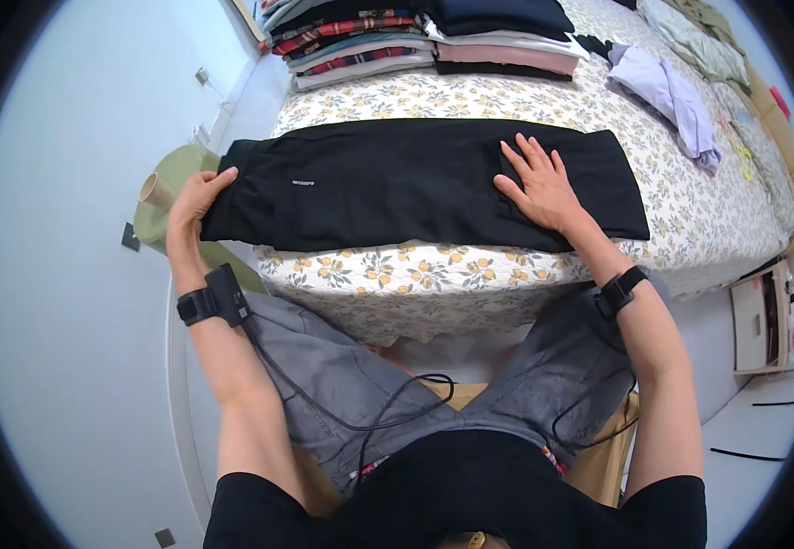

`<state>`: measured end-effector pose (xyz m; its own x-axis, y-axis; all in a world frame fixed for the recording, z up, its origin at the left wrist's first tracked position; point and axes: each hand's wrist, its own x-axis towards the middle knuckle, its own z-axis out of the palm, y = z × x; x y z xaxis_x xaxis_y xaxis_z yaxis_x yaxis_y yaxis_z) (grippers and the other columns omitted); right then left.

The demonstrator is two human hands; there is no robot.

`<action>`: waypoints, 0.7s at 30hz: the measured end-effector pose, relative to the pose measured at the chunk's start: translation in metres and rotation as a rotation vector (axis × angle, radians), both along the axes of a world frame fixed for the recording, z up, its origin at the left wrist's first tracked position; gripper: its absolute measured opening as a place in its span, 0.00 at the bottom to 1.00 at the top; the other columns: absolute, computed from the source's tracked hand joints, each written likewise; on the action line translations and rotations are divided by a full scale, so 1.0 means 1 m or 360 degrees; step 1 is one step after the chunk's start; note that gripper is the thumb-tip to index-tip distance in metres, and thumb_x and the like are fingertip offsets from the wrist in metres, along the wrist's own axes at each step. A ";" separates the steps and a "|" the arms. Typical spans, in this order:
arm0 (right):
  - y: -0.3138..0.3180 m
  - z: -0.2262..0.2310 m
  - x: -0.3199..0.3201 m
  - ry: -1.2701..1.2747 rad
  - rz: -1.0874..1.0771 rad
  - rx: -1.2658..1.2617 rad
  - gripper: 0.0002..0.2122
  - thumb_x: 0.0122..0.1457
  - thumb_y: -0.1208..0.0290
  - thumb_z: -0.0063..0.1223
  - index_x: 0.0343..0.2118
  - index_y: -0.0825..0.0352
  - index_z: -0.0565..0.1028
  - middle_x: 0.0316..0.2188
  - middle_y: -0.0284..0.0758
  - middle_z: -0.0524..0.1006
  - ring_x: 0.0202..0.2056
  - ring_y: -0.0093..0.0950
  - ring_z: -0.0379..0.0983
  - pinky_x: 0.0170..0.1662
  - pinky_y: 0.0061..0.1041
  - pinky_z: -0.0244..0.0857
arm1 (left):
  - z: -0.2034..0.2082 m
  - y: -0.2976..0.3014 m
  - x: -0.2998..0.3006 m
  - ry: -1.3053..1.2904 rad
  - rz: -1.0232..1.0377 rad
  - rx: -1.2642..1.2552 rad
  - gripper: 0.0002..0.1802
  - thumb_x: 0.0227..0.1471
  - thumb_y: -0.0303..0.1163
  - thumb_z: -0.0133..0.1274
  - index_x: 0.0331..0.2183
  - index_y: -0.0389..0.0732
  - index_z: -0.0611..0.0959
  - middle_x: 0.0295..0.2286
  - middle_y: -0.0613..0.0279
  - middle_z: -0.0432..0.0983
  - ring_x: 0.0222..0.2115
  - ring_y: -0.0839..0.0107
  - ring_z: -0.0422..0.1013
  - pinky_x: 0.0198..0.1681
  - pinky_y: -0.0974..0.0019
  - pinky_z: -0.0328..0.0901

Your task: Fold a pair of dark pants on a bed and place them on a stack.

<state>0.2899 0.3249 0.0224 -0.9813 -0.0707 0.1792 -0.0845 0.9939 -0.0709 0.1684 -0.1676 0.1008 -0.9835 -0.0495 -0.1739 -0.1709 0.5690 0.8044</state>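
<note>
Black trousers, folded lengthwise into a long strip, lie across the near edge of a bed with a floral cover. Their waistband end points left, and a small white label mark shows near it. My left hand pinches the waistband end between thumb and fingers, close to the bed's left edge. Flat on the cloth toward the other end rests my right hand, fingers spread and palm down. The fabric under that palm is hidden.
Two stacks of folded clothes, one with plaid pieces and one with a pink piece, stand farther back. A crumpled lavender garment lies at right. Left of the bed is a green rounded object beside a cardboard tube.
</note>
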 end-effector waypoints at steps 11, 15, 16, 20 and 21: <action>0.006 -0.006 0.000 0.0112 0.0004 -0.0100 0.31 0.59 0.40 0.28 0.60 0.55 0.55 0.62 0.40 0.50 0.64 0.35 0.41 0.63 0.43 0.32 | 0.110 0.225 0.064 0.0253 -0.0852 0.0090 0.31 0.53 0.55 0.46 0.42 0.33 0.70 0.24 0.63 0.70 0.21 0.78 0.72 0.21 0.77 0.69; 0.003 -0.007 -0.001 0.0116 0.0010 -0.0111 0.32 0.59 0.40 0.27 0.60 0.55 0.55 0.62 0.40 0.51 0.64 0.35 0.41 0.63 0.43 0.32 | 0.083 0.229 0.052 0.0182 -0.0900 0.0143 0.26 0.58 0.50 0.42 0.40 0.33 0.74 0.23 0.64 0.71 0.22 0.79 0.72 0.25 0.77 0.69; 0.004 -0.008 0.000 0.0118 0.0012 -0.0115 0.32 0.58 0.40 0.26 0.61 0.55 0.55 0.62 0.40 0.51 0.64 0.35 0.40 0.63 0.43 0.32 | 0.066 0.222 0.042 0.0378 -0.0941 0.0050 0.26 0.58 0.49 0.41 0.41 0.35 0.74 0.25 0.62 0.74 0.26 0.75 0.73 0.31 0.74 0.69; 0.006 -0.005 0.001 0.0102 0.0008 -0.0101 0.32 0.58 0.40 0.27 0.60 0.56 0.55 0.62 0.40 0.51 0.64 0.36 0.41 0.63 0.43 0.32 | 0.018 0.218 0.053 0.0823 -0.0983 -0.0500 0.24 0.59 0.47 0.37 0.50 0.43 0.71 0.42 0.54 0.73 0.47 0.60 0.68 0.52 0.59 0.58; 0.004 -0.004 0.001 0.0098 0.0011 -0.0086 0.32 0.58 0.40 0.27 0.60 0.56 0.55 0.62 0.40 0.51 0.64 0.36 0.41 0.63 0.43 0.32 | 0.001 0.219 0.061 0.1031 -0.1095 -0.0727 0.24 0.59 0.47 0.36 0.53 0.47 0.69 0.48 0.55 0.67 0.52 0.58 0.60 0.55 0.56 0.52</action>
<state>0.2905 0.3292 0.0179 -0.9678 -0.0663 0.2429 -0.0975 0.9881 -0.1190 0.2292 0.0517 0.1020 -0.7229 0.6271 0.2901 0.6909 0.6527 0.3109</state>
